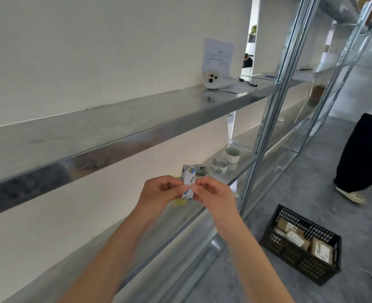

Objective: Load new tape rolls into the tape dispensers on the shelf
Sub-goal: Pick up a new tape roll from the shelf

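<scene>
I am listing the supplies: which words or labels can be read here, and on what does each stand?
"deli", printed sideways on the white paper wrapper that the left hand and the right hand pinch; its smaller print is blurred.
Sheet on the wall: too small to read.
Labels on the tape rolls: blurred.
Labels on the packages in the black crate: blurred.

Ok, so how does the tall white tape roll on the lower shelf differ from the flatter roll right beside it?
The white tape roll is taller, with a wider band; the flatter roll is low and narrow. The white tape roll has plain opaque sides; the flatter roll looks clear and carries a printed wrapper. Both lie hole-up on the lower shelf, untouched.
</scene>
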Demonstrator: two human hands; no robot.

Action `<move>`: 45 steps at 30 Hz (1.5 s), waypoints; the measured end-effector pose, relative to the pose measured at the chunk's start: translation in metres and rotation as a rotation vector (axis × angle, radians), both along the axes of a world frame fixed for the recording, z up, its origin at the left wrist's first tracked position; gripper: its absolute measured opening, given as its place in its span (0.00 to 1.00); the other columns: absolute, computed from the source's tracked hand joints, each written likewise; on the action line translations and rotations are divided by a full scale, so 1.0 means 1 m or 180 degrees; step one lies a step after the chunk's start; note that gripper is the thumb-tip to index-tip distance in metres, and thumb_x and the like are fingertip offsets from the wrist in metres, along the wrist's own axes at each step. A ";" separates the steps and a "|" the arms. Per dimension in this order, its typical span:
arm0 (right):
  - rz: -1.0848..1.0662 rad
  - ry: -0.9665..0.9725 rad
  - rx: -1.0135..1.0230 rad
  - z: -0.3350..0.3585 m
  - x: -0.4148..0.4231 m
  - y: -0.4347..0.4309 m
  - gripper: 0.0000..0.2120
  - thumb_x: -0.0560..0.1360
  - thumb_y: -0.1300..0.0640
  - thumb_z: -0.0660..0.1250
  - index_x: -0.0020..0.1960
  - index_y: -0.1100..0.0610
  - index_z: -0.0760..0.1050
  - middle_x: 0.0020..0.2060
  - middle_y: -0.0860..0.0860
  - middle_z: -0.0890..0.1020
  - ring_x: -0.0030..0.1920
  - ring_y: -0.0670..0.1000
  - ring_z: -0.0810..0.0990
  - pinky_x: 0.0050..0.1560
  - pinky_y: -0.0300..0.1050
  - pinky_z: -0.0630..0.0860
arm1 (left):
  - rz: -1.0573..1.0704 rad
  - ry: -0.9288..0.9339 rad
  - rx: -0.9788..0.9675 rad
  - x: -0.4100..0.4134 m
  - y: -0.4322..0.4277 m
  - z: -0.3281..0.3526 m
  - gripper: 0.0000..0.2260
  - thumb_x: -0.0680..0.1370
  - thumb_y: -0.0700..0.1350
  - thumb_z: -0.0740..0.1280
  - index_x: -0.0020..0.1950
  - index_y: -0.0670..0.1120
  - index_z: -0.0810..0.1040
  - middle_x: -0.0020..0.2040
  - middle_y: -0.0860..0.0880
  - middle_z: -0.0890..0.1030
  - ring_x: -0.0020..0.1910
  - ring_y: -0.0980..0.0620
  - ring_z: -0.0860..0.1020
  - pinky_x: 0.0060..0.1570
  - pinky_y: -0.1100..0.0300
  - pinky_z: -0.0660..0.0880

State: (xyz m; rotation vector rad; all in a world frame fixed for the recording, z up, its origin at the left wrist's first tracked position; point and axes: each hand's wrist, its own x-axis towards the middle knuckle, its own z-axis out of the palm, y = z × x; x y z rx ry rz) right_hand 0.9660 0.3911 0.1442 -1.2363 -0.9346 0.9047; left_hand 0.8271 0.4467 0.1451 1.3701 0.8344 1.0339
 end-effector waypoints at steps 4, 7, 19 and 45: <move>0.0136 0.0109 -0.0061 -0.007 0.008 0.015 0.07 0.74 0.68 0.68 0.40 0.59 0.80 0.39 0.55 0.85 0.41 0.52 0.83 0.51 0.49 0.82 | 0.0063 0.0064 -0.0042 0.010 0.014 -0.007 0.04 0.72 0.32 0.71 0.44 0.31 0.80 0.38 0.40 0.83 0.37 0.50 0.80 0.46 0.58 0.81; 0.0200 0.0140 -0.0130 -0.010 0.023 0.031 0.07 0.74 0.68 0.69 0.40 0.58 0.80 0.38 0.54 0.84 0.39 0.51 0.83 0.49 0.46 0.81 | 0.0152 0.0067 -0.0123 0.025 0.024 -0.012 0.04 0.72 0.33 0.71 0.44 0.31 0.79 0.41 0.37 0.82 0.40 0.46 0.79 0.49 0.53 0.80; 0.0888 -0.0081 -0.0217 -0.011 0.124 0.115 0.03 0.74 0.67 0.68 0.43 0.63 0.79 0.36 0.54 0.84 0.36 0.47 0.82 0.45 0.41 0.82 | 0.0713 0.0056 -0.0311 0.114 0.077 -0.011 0.03 0.72 0.33 0.71 0.38 0.39 0.81 0.35 0.44 0.84 0.35 0.49 0.80 0.42 0.58 0.79; 0.1307 -0.1856 -0.0544 -0.086 0.213 0.226 0.06 0.74 0.62 0.69 0.48 0.54 0.82 0.42 0.49 0.84 0.43 0.46 0.81 0.48 0.38 0.71 | 0.1778 0.0067 -0.0742 0.150 0.102 -0.048 0.03 0.71 0.32 0.71 0.38 0.38 0.80 0.35 0.41 0.80 0.37 0.46 0.76 0.39 0.62 0.79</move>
